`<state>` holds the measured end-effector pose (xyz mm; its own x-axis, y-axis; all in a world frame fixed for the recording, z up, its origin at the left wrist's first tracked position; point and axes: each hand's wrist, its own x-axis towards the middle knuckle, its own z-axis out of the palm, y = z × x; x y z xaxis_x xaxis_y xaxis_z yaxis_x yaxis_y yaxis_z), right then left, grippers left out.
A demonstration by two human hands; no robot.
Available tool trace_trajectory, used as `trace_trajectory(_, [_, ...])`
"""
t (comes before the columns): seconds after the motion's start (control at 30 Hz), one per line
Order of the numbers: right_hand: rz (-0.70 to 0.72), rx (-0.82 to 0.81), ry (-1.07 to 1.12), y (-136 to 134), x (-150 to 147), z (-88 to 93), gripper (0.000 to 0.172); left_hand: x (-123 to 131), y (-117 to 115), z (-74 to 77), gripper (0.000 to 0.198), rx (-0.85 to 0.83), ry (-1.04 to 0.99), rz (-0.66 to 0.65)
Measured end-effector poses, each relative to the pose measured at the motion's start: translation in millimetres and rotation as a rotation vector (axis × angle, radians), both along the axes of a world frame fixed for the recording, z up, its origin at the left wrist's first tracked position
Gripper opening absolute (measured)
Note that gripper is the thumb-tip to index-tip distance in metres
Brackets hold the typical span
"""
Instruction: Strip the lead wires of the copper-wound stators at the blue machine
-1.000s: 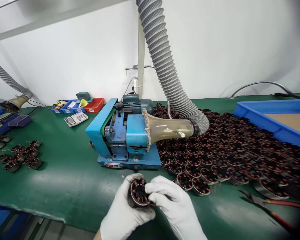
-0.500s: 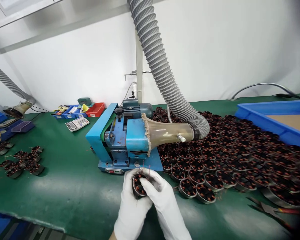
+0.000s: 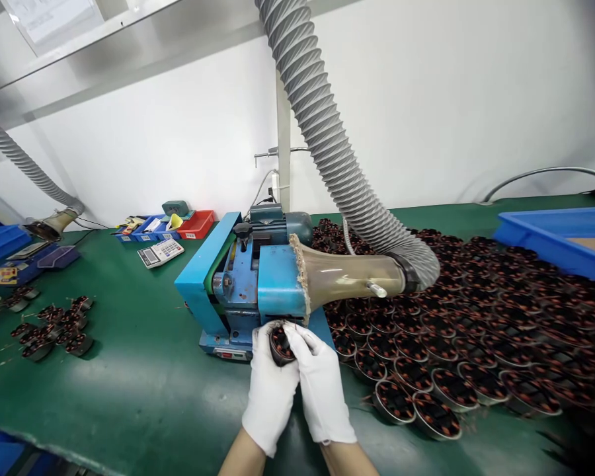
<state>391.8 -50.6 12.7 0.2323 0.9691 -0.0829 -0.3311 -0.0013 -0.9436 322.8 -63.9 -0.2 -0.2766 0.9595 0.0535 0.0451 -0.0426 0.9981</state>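
A motor stator (image 3: 281,346), a round part with copper windings and black inserts, is held up in front of the blue machine (image 3: 282,281). My left hand (image 3: 270,393), in a white glove, wraps round its left side and underside. The gloved fingers of my right hand (image 3: 321,383) pinch together at its upper right edge, by the machine's lower opening. Whether a wire lies between those fingertips is too small to make out. Many similar stators (image 3: 439,413) stand closely packed on the green bench (image 3: 143,390) to the right.
A ribbed grey hose (image 3: 327,125) comes down to the machine's cloudy funnel (image 3: 352,276). At the left are a small group of stators (image 3: 54,327), a calculator (image 3: 160,253) and a red bin (image 3: 196,225). A blue tray (image 3: 550,244) stands back right.
Both hands have carried the stator forward, close under the machine's hood. My right thumb has come off the windings and the right fingers now pinch at the edge. The view has shifted slightly.
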Motion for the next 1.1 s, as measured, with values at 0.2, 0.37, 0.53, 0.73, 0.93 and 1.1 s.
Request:
trace_trajectory(0.2, [-0.011, -0.016, 0.016, 1, -1, 1.7, 0.022, 2, 2, 6.0, 0.042, 0.019, 0.012, -0.017])
trace_trajectory(0.37, [0.008, -0.011, 0.007, -15, 4, 2.8, 0.02, 1, -14, 1.2, 0.044, -0.011, -0.009, -0.066])
trace_trajectory(0.53, [0.161, 0.05, -0.106, -45, 17, 5.2, 0.013, -21, -51, -9.7, 0.049, 0.107, 0.116, -0.214])
trace_trajectory(0.73, [0.124, -0.039, 0.03, -51, 18, 14.1, 0.011, -31, -63, 1.2, 0.044, 0.289, 0.387, -0.17])
trace_trajectory(0.93, [0.124, -0.076, 0.589, -33, 30, 18.9, 0.024, -18, -69, -3.9, 0.042, 0.234, 0.25, 0.034])
trace_trajectory(1.1, [0.109, 0.007, 0.118, -39, 20, 9.9, 0.023, -10, -54, -2.3, 0.059, -0.029, -0.083, -0.021])
